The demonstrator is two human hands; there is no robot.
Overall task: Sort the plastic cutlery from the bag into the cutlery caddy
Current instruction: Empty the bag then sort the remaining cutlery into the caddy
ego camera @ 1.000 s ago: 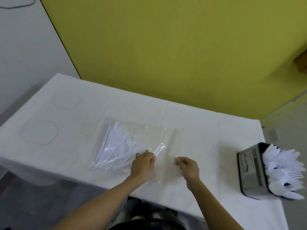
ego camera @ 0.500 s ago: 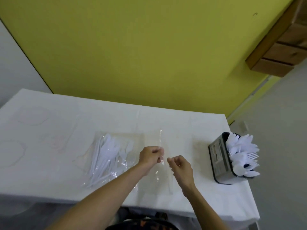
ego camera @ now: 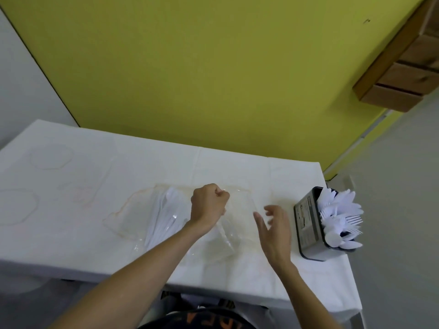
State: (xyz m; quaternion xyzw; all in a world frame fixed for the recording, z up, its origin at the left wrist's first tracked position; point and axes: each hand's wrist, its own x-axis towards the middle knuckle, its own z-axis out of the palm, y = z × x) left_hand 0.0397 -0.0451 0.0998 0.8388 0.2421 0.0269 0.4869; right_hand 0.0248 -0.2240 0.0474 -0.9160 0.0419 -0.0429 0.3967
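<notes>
While the bag [ego camera: 133, 217] is clenched in the left hand [ego camera: 209, 205], the right hand [ego camera: 275, 229] is held spread and empty. The bagged cutlery [ego camera: 164, 219] is laid lengthwise between the table's [ego camera: 142, 162] near and far edges.

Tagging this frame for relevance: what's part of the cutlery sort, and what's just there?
Job:
clear bag, gripped by the left hand
white cutlery inside the bag
cutlery caddy, with cutlery in it
right hand, open beside the bag

Just there:
white tablecloth
wooden unit on the wall
yellow wall
</notes>
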